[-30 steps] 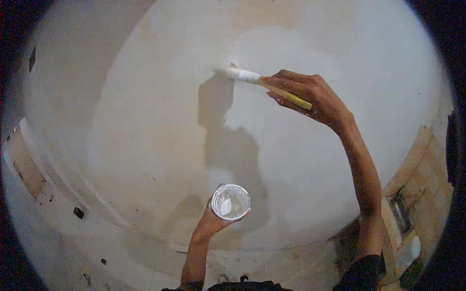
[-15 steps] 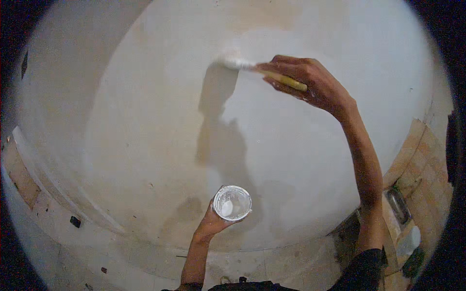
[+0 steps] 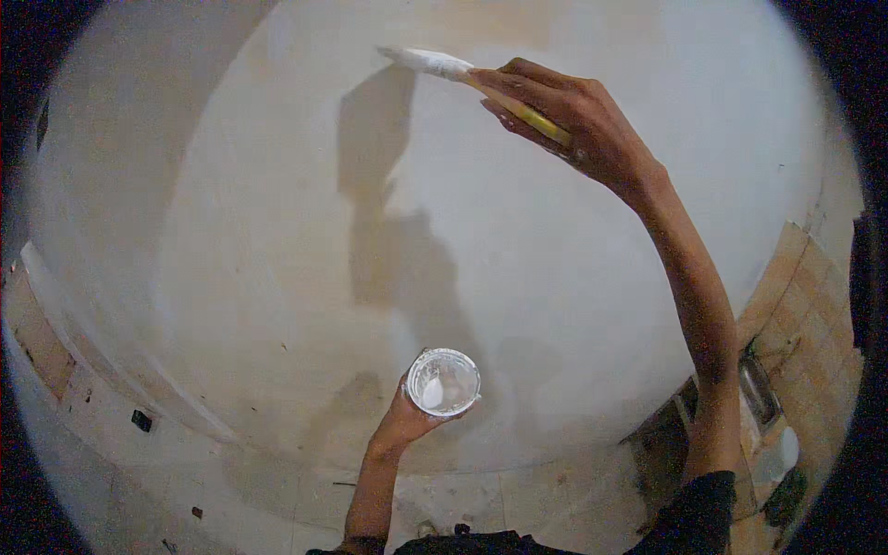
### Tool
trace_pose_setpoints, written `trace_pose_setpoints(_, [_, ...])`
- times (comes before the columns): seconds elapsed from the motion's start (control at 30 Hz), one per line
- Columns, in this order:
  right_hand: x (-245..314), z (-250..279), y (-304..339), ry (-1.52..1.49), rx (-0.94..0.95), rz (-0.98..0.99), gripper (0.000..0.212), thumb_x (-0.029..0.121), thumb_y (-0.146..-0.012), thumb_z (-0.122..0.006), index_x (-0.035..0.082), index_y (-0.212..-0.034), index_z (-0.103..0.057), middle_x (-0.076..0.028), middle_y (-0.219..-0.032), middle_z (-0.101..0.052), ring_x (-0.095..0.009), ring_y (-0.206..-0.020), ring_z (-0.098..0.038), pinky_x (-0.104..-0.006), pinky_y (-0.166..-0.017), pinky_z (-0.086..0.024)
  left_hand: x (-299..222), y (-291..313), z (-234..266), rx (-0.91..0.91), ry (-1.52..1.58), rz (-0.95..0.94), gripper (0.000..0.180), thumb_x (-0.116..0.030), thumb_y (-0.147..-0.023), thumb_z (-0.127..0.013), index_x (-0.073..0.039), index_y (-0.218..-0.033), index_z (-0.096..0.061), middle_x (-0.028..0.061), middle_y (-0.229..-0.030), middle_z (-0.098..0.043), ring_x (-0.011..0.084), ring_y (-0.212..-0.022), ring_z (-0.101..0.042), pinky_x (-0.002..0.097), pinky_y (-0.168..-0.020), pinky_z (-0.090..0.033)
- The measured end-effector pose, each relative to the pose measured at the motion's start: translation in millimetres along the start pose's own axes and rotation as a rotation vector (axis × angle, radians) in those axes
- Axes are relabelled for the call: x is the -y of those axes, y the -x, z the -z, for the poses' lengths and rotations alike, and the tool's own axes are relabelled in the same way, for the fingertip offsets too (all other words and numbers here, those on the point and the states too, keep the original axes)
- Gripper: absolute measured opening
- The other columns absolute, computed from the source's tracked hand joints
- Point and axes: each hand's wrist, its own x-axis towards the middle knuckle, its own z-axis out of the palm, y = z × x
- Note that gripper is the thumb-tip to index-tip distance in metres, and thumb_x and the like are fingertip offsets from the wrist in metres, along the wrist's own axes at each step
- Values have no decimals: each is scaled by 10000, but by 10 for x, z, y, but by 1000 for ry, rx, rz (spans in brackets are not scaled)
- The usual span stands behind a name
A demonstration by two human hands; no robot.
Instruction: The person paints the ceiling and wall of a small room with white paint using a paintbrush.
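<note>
My right hand (image 3: 578, 116) is closed round a paintbrush (image 3: 534, 120) with a yellowish wooden handle. Its white, paint-covered bristles (image 3: 427, 63) point left and lie against the upper part of a wall (image 3: 277, 231), as far as I can tell. Fresh white paint covers the wall to the right, while a beige area shows on the left. Low in the middle, my left hand (image 3: 407, 421) grips a round tub (image 3: 460, 381) from its left side. White paint lies inside the tub and smears its rim.
My arm and the brush cast a dark shadow (image 3: 375, 139) on the wall. Small dark pieces, one of them a black block (image 3: 141, 421), lie on the floor at lower left. At lower right are a dark-and-grey oblong object (image 3: 760, 393) and a white rounded item (image 3: 786, 449).
My right hand has carried the paintbrush up and to the left along the wall, its shadow shifting with it. My left hand with the tub has hardly moved.
</note>
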Motion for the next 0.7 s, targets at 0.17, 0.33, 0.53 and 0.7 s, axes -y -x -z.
trace_pose_setpoints(0.17, [-61,-8,26,-309,259,66,341,133,-873,-637,93,-1210,-599,-98,-980,-653,-283,-794,-632,-396,-710,-541,32,-21,-15,42,74,-50,617,-138,-610,-892,-60,-1124,-560,24,-1093,-614,134,-1028,-563,315,-944,-457])
trace_pose_setpoints(0.33, [-58,-106,70,-56,52,-58,272,191,-882,-621,61,-1121,-625,-126,-1029,-654,-340,-882,-630,-419,-780,-521,-23,-36,-48,42,-5,-39,614,-136,-616,-889,-64,-1127,-557,22,-1092,-613,130,-1029,-561,311,-948,-454])
trace_pose_setpoints(0.53, [-86,-94,39,-163,36,18,285,116,-870,-627,82,-1152,-632,-93,-1059,-639,-290,-830,-632,-394,-759,-545,0,-32,7,31,-4,-55,615,-141,-613,-889,-62,-1124,-555,30,-1089,-616,138,-1029,-563,310,-949,-453])
trace_pose_setpoints(0.7, [-187,24,54,-290,303,-10,325,99,-864,-641,85,-1189,-618,-96,-1025,-642,-248,-806,-622,-353,-729,-533,-17,-34,-20,32,-38,-57,613,-143,-615,-888,-61,-1122,-554,35,-1085,-619,140,-1026,-564,315,-946,-457])
